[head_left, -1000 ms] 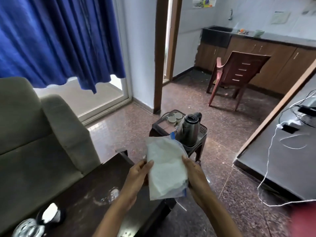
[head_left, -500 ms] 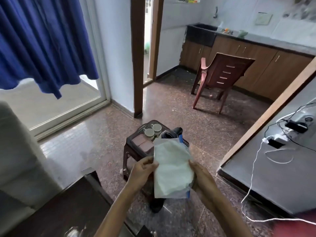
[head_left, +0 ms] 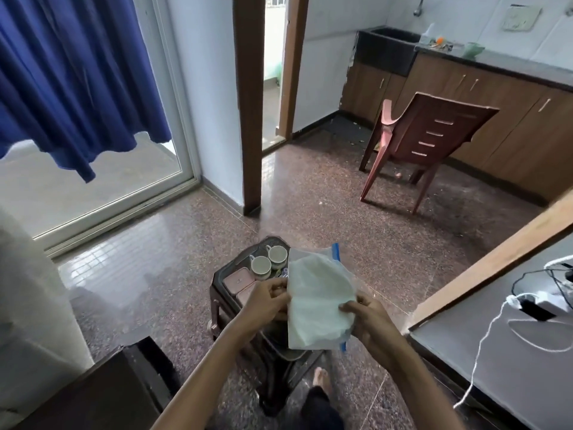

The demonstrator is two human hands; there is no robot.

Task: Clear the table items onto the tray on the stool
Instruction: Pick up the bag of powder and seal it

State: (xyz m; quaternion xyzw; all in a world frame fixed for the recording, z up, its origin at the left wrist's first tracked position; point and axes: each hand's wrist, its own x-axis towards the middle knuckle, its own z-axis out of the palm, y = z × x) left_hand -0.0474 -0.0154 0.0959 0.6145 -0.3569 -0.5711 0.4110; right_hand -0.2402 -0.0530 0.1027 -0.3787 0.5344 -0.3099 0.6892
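no legible text, brand, number or sign anywhere in view, plastic bag (head_left: 319,305) and cups (head_left: 261,265) show no readable print

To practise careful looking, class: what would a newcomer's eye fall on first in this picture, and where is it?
First, the clear zip bag of white material, held at bottom centre by the left hand and right hand above the stool. Just behind it, two white cups and pink boxes sit on the tray. The blue curtain fills the upper left.
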